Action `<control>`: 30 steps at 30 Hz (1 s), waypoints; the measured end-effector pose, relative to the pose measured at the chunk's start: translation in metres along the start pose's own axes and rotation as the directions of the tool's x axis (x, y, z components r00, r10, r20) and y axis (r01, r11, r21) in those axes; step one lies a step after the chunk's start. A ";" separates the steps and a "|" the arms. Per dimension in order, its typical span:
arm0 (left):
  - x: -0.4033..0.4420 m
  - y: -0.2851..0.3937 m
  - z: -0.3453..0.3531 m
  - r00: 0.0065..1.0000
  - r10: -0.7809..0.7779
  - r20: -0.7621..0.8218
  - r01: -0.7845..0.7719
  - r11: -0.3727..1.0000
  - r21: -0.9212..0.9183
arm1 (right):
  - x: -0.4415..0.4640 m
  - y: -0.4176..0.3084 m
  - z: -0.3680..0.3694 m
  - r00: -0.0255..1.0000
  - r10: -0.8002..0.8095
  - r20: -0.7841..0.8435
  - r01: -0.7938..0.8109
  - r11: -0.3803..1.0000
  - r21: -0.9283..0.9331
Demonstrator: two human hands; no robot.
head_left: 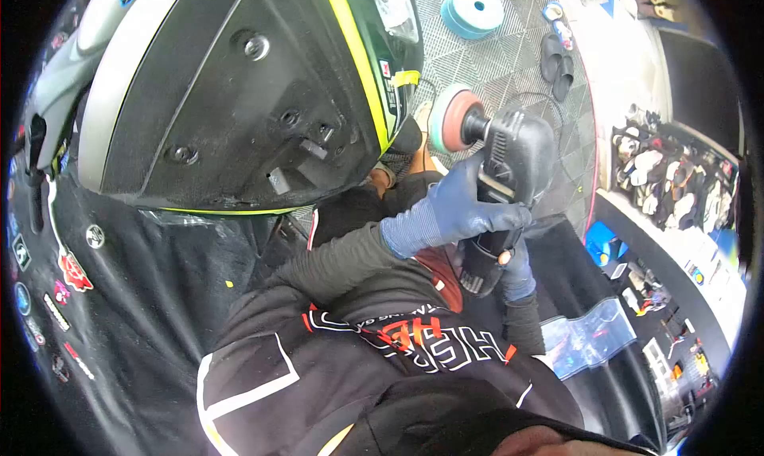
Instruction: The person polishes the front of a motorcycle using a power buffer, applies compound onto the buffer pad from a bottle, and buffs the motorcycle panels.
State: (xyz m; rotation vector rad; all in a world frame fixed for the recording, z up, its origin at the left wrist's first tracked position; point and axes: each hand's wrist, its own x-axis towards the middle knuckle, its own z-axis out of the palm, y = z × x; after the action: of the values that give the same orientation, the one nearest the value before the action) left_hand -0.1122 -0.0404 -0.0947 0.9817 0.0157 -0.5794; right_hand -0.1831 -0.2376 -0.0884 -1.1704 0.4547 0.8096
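A black power polisher [525, 150] with a pink and green foam pad [454, 120] is held up in front of my body. My left hand [458, 209], in a blue glove, wraps round the middle of the tool. Further down, my right hand [519, 273], also gloved in blue, is closed at the handle end, its fingers mostly hidden behind the tool. To the left of the pad, apart from it, a large glossy black panel [239, 98] with a yellow-green stripe and several round recesses faces me.
A blue round stool [473, 12] and dark slippers [557, 66] stand on the grey tiled floor [517, 66]. Black sheeting with stickers [143, 297] spreads at the left. A clear plastic bag [589, 337] and cluttered shelving [676, 177] lie to the right. A cord runs near the polisher.
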 end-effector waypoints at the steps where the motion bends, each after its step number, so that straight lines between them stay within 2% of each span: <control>1: -0.003 -0.008 0.000 0.999 0.028 -0.039 -0.028 1.000 0.006 | -0.001 0.002 -0.004 0.993 0.111 0.045 -0.113 0.993 0.025; 2: -0.008 -0.013 0.001 0.999 -0.010 -0.043 0.011 0.999 0.037 | 0.001 0.002 -0.006 0.998 0.035 0.061 -0.036 0.999 0.014; 3: -0.011 -0.015 0.002 0.999 -0.026 -0.042 0.029 0.998 0.053 | 0.003 0.000 -0.008 0.997 0.033 0.065 -0.035 0.999 0.037; 5: -0.013 -0.022 0.005 0.985 0.041 -0.170 -0.029 0.997 0.069 | 0.008 -0.007 -0.014 0.980 0.120 0.160 -0.128 0.991 0.040; 6: -0.012 -0.026 0.004 0.978 0.051 -0.202 -0.038 0.997 0.064 | 0.013 -0.007 -0.023 0.929 0.260 0.262 -0.296 0.949 0.107; 7: -0.010 -0.027 0.000 0.977 0.035 -0.212 -0.018 0.997 0.078 | 0.022 -0.010 -0.024 0.924 0.262 0.277 -0.305 0.944 0.125; 9: -0.003 -0.027 -0.011 0.983 0.022 -0.183 0.018 0.978 0.210 | 0.043 -0.018 -0.027 0.926 0.215 0.309 -0.248 0.966 0.071; 10: 0.004 -0.026 -0.016 0.988 0.055 -0.141 -0.029 0.983 0.180 | 0.052 -0.018 -0.032 0.921 0.218 0.323 -0.258 0.962 0.086; 11: 0.007 -0.023 -0.016 0.987 0.044 -0.155 -0.013 0.982 0.190 | 0.062 -0.018 -0.039 0.921 0.205 0.330 -0.232 0.972 0.043; 13: 0.016 -0.013 -0.014 0.951 0.147 -0.271 -0.092 0.974 0.205 | 0.083 -0.026 -0.042 0.920 0.174 0.352 -0.171 0.984 -0.042; 15: 0.018 -0.012 -0.016 0.937 0.133 -0.322 -0.082 0.983 0.167 | 0.095 -0.039 -0.040 0.913 0.182 0.365 -0.175 0.983 -0.051; 17: 0.020 -0.004 -0.020 0.962 0.092 -0.259 -0.025 0.968 0.250 | 0.114 -0.037 -0.054 0.832 0.236 0.502 -0.186 0.971 -0.149; 18: 0.021 -0.009 -0.018 0.928 0.121 -0.353 -0.036 0.971 0.238 | 0.115 -0.054 -0.039 0.828 0.247 0.504 -0.230 0.968 -0.097; 19: 0.020 -0.005 -0.016 0.918 0.121 -0.377 -0.024 0.967 0.252 | 0.119 -0.061 -0.031 0.810 0.252 0.529 -0.239 0.966 -0.094; 21: 0.016 0.006 -0.011 0.915 0.080 -0.396 -0.035 0.992 0.121 | 0.126 -0.069 -0.022 0.797 0.199 0.571 -0.230 0.973 -0.017; 22: 0.010 0.004 -0.013 0.912 0.091 -0.400 0.042 0.949 0.311 | 0.130 -0.074 -0.018 0.774 0.170 0.610 -0.256 0.965 0.057; 23: 0.002 0.002 -0.013 0.902 0.087 -0.423 0.058 0.946 0.319 | 0.134 -0.075 -0.018 0.757 0.175 0.629 -0.272 0.960 0.060; 25: -0.012 -0.003 -0.012 0.887 0.060 -0.458 0.127 0.921 0.367 | 0.142 -0.076 -0.017 0.655 0.173 0.735 -0.244 0.970 -0.011; 26: -0.017 -0.007 -0.014 0.879 0.047 -0.474 0.160 0.908 0.387 | 0.144 -0.073 -0.016 0.657 0.128 0.743 -0.207 0.978 0.014; 27: -0.020 -0.013 -0.022 0.944 0.080 -0.320 0.111 0.836 0.537 | 0.148 -0.080 -0.014 0.644 0.129 0.754 -0.215 0.976 0.017; 29: -0.030 -0.025 -0.022 0.915 0.123 -0.384 0.025 0.933 0.360 | 0.156 -0.098 -0.010 0.596 0.185 0.782 -0.039 0.979 -0.202; 30: -0.033 -0.033 -0.022 0.910 0.123 -0.397 0.033 0.931 0.362 | 0.157 -0.094 -0.007 0.602 0.127 0.788 -0.026 0.990 -0.140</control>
State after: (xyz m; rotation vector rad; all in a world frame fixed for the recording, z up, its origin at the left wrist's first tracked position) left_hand -0.1506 -0.0219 -0.1236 1.4518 0.2726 -0.3233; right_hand -0.0105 -0.2090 -0.1409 -0.7676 -0.3099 1.3548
